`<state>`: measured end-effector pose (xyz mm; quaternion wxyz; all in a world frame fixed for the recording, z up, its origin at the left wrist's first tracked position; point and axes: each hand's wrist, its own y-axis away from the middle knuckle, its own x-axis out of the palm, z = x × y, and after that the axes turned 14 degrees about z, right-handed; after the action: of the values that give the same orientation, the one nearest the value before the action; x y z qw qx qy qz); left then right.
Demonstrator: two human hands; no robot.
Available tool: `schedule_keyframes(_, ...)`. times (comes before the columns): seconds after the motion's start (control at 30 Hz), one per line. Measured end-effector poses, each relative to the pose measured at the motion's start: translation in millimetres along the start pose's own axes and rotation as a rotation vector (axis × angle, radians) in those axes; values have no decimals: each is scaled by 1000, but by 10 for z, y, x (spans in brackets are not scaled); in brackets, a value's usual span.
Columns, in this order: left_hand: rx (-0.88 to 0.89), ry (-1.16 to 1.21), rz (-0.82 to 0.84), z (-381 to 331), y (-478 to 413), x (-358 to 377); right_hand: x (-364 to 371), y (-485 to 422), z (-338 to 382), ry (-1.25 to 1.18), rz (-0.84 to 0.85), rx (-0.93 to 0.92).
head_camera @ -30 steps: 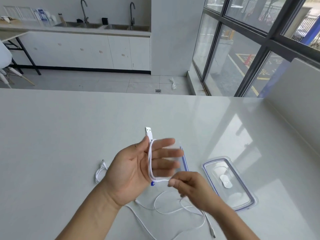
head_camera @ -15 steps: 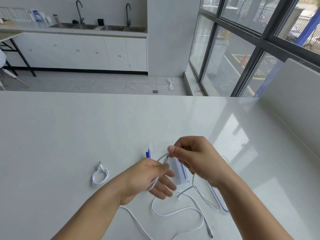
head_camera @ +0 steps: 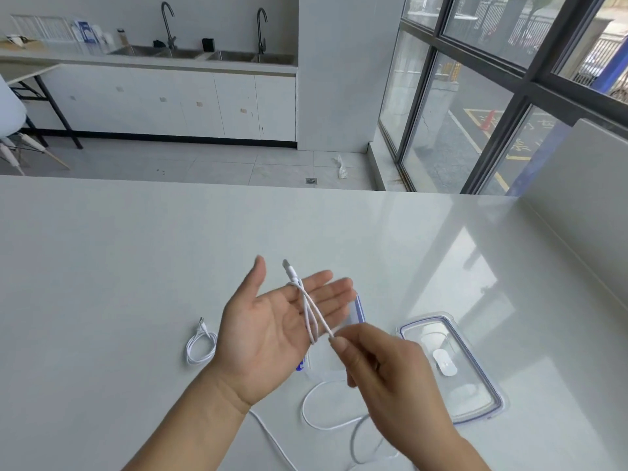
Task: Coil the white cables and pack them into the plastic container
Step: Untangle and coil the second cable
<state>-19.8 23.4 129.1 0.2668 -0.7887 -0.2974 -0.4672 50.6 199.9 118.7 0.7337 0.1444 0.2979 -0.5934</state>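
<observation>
My left hand point(head_camera: 272, 328) is held palm up with its fingers spread, and a white cable point(head_camera: 311, 314) is looped around those fingers, its USB plug sticking up past them. My right hand point(head_camera: 384, 368) pinches the same cable just in front of the left fingers. The cable's slack lies in loose curves on the table point(head_camera: 326, 423) under my right wrist. A second white cable point(head_camera: 200, 346) lies coiled on the table left of my left hand. The clear plastic container point(head_camera: 358, 309) with blue clips is mostly hidden behind my left fingers.
The container's clear lid point(head_camera: 475, 396) with a blue seal lies flat on the white table point(head_camera: 102, 266) to the right of my hands. A raised white wall runs along the table's right side. Beyond the far edge are floor, cabinets and windows.
My left hand has turned palm up and opened out. My right hand came down from above the left fingers to below them, carrying the cable around for another loop.
</observation>
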Motion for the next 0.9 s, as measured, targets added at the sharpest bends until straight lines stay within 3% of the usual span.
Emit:
schedule_keyframes(0.17,43,6,41,-95,14,32,342,113,-406,-290,198,87)
schedule_keyframes(0.23,-19,-48,70,-82,29,47,387,90,-582,-291,315,153)
schedule_keyframes(0.37,-140,-157,91,-74,60,79,204,-53,-738,-261,392,198)
schedule_keyframes(0.53,-141,-132,146,-216,104,108,-74,-174,-762,-241,554,147)
schedule_keyframes(0.63,-353,-309,161,-179,92,186,-169,-272,-714,-89,547,106)
schedule_keyframes(0.77,-803,-900,73,4,108,216,-356,-488,-497,113,524,42)
schedule_keyframes(0.9,-981,-1118,-34,98,125,141,-478,-625,-146,311,566,47)
